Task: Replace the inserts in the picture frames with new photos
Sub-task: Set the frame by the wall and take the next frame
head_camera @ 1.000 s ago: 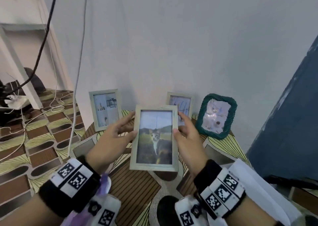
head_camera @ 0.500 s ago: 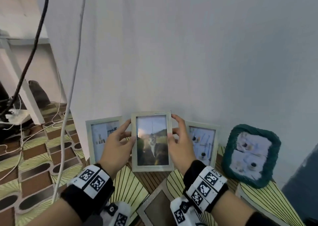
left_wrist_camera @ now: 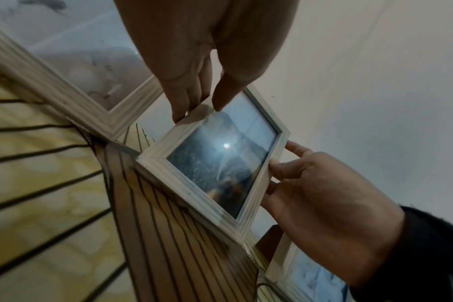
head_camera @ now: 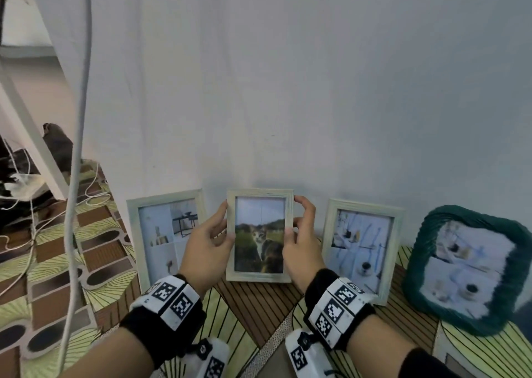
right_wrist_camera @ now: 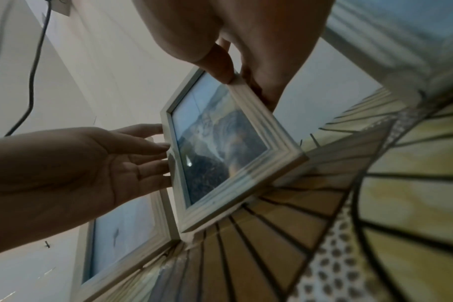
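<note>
A pale wooden picture frame [head_camera: 260,235] with a cat photo stands upright near the wall, its bottom edge down at the patterned table [head_camera: 259,305]. My left hand [head_camera: 221,225] pinches its left edge, thumb on the front and fingers behind. My right hand [head_camera: 300,219] pinches the right edge the same way, with the index finger up at the top corner. The left wrist view shows the frame [left_wrist_camera: 220,163] between my left hand [left_wrist_camera: 202,98] and right hand [left_wrist_camera: 297,179]. The right wrist view shows the frame [right_wrist_camera: 220,151], my right hand [right_wrist_camera: 236,75] and left hand [right_wrist_camera: 142,155].
A pale frame [head_camera: 167,233] with furniture pictures stands just left, and another pale frame [head_camera: 361,248] just right. A green-rimmed frame [head_camera: 466,268] leans further right. The white wall [head_camera: 288,89] is right behind. Cables [head_camera: 76,147] hang at the left.
Both hands carried the cat frame away from me to the wall and stood it in the gap between the two pale frames. The grip stayed the same.
</note>
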Demonstrator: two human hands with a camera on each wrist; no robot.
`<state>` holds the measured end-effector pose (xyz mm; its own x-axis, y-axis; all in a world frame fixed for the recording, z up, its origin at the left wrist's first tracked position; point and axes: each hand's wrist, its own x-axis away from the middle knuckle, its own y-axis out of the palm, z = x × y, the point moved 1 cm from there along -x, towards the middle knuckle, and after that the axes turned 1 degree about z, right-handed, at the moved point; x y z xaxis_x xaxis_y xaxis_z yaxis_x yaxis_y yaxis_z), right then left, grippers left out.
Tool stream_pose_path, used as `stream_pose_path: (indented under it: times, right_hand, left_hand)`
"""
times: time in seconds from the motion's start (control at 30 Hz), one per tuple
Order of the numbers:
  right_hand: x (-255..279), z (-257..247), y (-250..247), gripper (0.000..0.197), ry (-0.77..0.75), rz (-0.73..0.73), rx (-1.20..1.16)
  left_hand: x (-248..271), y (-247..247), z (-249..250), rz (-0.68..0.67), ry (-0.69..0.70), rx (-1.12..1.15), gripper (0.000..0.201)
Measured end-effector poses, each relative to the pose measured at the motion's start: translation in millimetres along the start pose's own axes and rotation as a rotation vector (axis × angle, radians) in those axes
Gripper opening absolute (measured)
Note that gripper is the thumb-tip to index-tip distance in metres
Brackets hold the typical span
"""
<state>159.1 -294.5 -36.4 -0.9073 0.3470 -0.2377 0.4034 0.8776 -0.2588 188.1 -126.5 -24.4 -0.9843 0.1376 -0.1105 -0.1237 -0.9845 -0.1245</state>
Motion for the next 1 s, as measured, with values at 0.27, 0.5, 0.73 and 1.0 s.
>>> stream_pose_path:
  times: [0.27, 0.5, 0.73, 1.0]
  right_hand:
    - [13.0, -8.1, -8.1, 0.061, 0.026, -0.09, 0.013]
    - [35.1, -38.0, -36.1, 0.056, 0.07, -0.164, -0.047]
    - [63.2, -67.3, -96.3, 0.02, -0.069, 0.221, -0.148]
    - [61.3, -36.6, -148.1, 0.029, 0.095, 0.475, 0.001]
  left_hand:
    - [10.6, -0.2, 1.1, -0.057, 0.006, 0.003, 0.066]
    - [26.2, -4.6, 26.7, 0.007, 0.015, -0.098, 0.059]
    - [65.9, 19.9, 61.7, 0.002, 0.192, -0.128, 0.051]
    - [66.1, 97.3, 64.1, -0.247, 0.113, -0.14, 0.053]
